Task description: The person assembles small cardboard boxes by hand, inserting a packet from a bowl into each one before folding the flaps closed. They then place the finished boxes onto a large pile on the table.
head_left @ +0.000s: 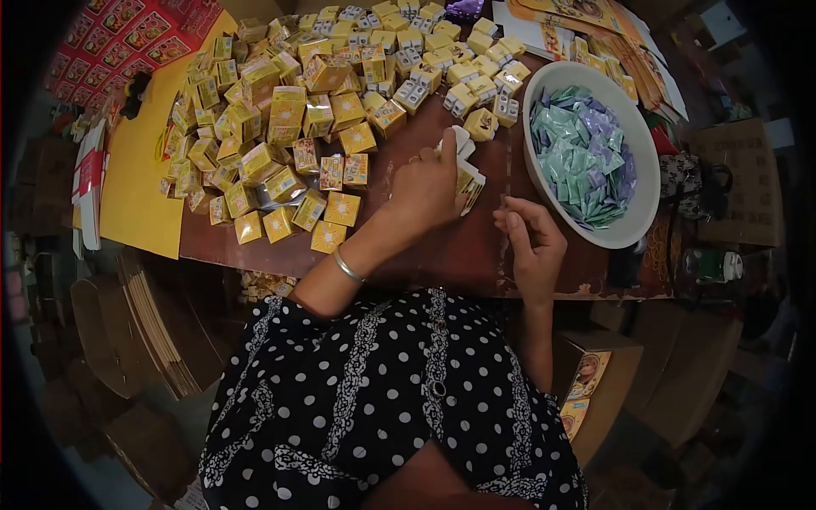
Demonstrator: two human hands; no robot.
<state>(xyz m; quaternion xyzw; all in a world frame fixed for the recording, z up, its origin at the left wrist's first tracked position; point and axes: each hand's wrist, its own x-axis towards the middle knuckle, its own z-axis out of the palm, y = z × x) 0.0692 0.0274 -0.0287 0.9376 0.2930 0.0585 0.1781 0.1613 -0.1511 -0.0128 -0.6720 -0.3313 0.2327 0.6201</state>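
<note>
Table [450, 255], dark red-brown, carries the work. Left hand [421, 191], bracelet [347, 267] at its wrist, is placed near the middle; its fingers are curled around a small carton [470, 187], forefinger extended along the upper side. White flaps show on this carton; the hand hides the remainder. Right hand [537, 242] is raised just beside the carton, apart from it, fingers partly curled and thumb near forefinger; whether anything is pinched there cannot be told.

Closed yellow cartons [342, 208] are heaped to the left, some stacked, several tilted. Yellow cartons with grey-white ends [481, 125] lie beyond the hands, adjoining the heap. To the right stands a white bowl [586, 73] containing green sachets [561, 127] and purple sachets [627, 174], intermixed. Printed cardboard [608, 17] lies behind the bowl. Yellow sheet [136, 183] and red printed box [127, 42] occupy the far left.
</note>
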